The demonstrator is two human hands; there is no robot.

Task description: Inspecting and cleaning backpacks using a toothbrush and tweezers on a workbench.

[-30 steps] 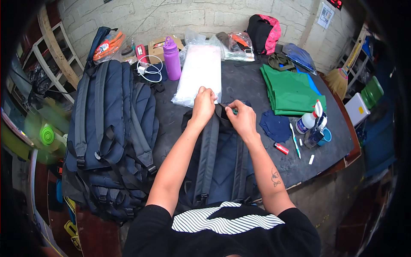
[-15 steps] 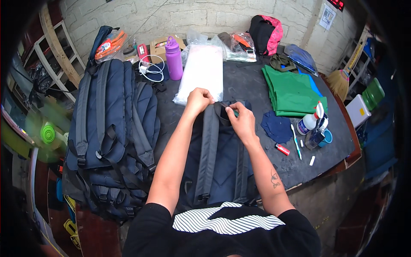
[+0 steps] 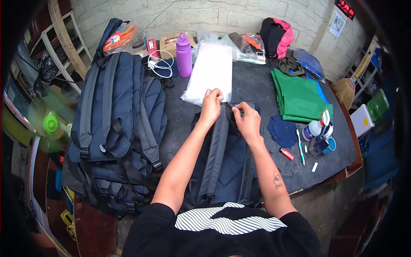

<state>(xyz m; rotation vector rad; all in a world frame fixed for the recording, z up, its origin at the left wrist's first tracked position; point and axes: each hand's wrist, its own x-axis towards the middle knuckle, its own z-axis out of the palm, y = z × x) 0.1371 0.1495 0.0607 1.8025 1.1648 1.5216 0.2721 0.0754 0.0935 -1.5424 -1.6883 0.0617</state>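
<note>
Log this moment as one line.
left hand: at backpack top | right hand: pinching strap | left side: bag pile | right side: green sheet

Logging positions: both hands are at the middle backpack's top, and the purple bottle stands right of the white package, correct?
Wrong side: the head view shows the purple bottle left of the white package. Left hand and right hand are at the top of the middle backpack.

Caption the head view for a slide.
Two bare hands at the far end of a navy-blue fabric backpack, beside a pile of similar backpacks on a black tabletop.
</note>
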